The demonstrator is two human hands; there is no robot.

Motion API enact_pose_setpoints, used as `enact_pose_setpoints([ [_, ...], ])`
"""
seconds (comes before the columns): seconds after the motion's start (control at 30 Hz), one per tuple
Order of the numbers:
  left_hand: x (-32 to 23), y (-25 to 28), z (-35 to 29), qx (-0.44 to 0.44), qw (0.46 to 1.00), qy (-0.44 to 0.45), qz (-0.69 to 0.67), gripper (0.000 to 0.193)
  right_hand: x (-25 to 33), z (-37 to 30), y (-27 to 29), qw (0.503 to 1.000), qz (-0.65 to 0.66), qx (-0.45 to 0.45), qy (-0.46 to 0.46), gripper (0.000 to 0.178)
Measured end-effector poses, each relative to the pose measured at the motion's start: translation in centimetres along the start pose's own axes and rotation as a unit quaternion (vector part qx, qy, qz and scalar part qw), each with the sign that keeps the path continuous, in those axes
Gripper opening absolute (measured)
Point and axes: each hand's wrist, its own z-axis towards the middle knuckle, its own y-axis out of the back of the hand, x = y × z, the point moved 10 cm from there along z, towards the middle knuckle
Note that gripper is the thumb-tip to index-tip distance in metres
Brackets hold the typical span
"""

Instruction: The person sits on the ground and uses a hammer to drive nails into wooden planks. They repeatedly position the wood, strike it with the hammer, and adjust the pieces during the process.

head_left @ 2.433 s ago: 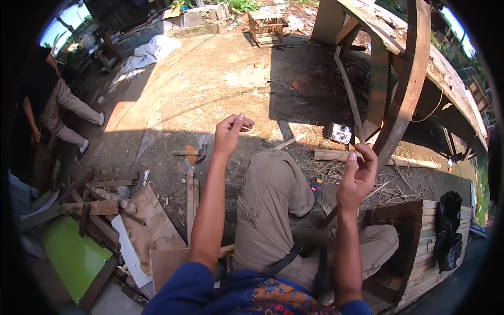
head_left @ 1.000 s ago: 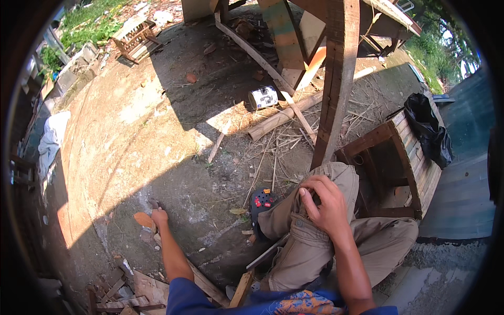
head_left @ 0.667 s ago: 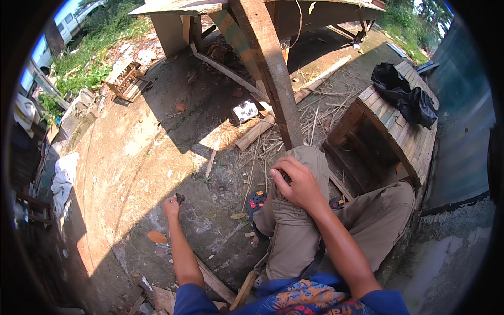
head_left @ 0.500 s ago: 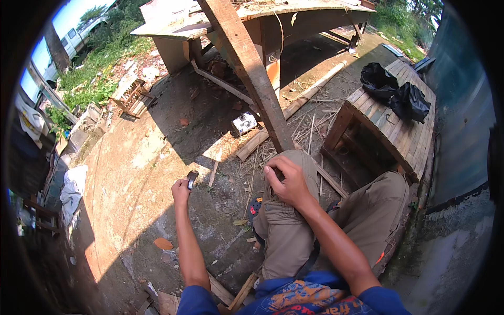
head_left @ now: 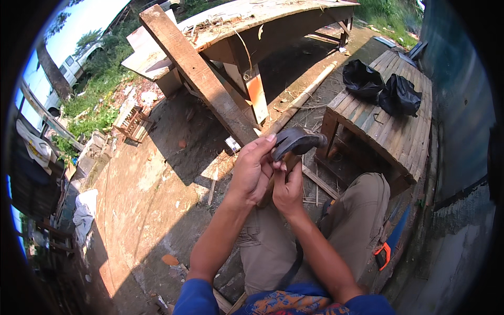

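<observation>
A claw hammer (head_left: 300, 143) with a dark metal head is raised in front of my knees, its head pointing right. My right hand (head_left: 288, 193) is closed at the handle just below the head. My left hand (head_left: 253, 172) is on the left side, fingers bent, with its fingertips against the claw. Whether a small thing is pinched between the fingertips is hidden. Behind and beyond my hands a long wooden beam (head_left: 197, 73) slants up to the far left. Its near end is partly covered by my hands.
At the right stands a low slatted bench (head_left: 386, 126) bearing black plastic bags (head_left: 401, 95). A handsaw (head_left: 387, 255) with an orange handle rests beside my right leg. A large table (head_left: 294, 27) stands ahead, with a bamboo pole (head_left: 310, 92) on the ground before it.
My left hand has brought the hammer from the lower left to the middle. My right hand has left my knee and met it there. The view has shifted, and the saw now shows.
</observation>
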Motion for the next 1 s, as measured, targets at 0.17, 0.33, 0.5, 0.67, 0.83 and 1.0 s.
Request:
enact_pose_setpoints([
  [0.17,-1.2,2.6,5.2,-0.091,0.899,-0.109,0.415,0.030,-8.9,-2.8,8.1,0.950,0.128,-0.115,-0.260,0.021],
  [0.33,-11.9,14.7,4.4,-0.443,0.748,-0.334,0.363,0.062,-18.3,-5.7,14.1,0.882,0.212,-0.186,-0.377,0.019],
  [0.5,-9.8,17.4,9.0,-0.535,0.704,-0.272,0.379,0.081,-19.2,-4.0,14.6,0.870,0.272,-0.183,-0.369,0.017],
  [0.67,-10.0,18.4,10.1,-0.440,0.786,-0.359,0.243,0.069,-18.8,-5.4,12.9,0.857,0.206,-0.115,-0.458,0.026],
  [0.83,-9.7,23.3,12.4,-0.239,0.918,-0.313,0.041,0.071,-16.9,-6.3,9.3,0.838,0.256,-0.041,-0.481,0.026],
  [1.0,-7.6,21.2,13.7,-0.170,0.964,-0.203,0.028,0.076,-11.2,-3.7,7.1,0.900,0.200,0.054,-0.385,0.028],
])
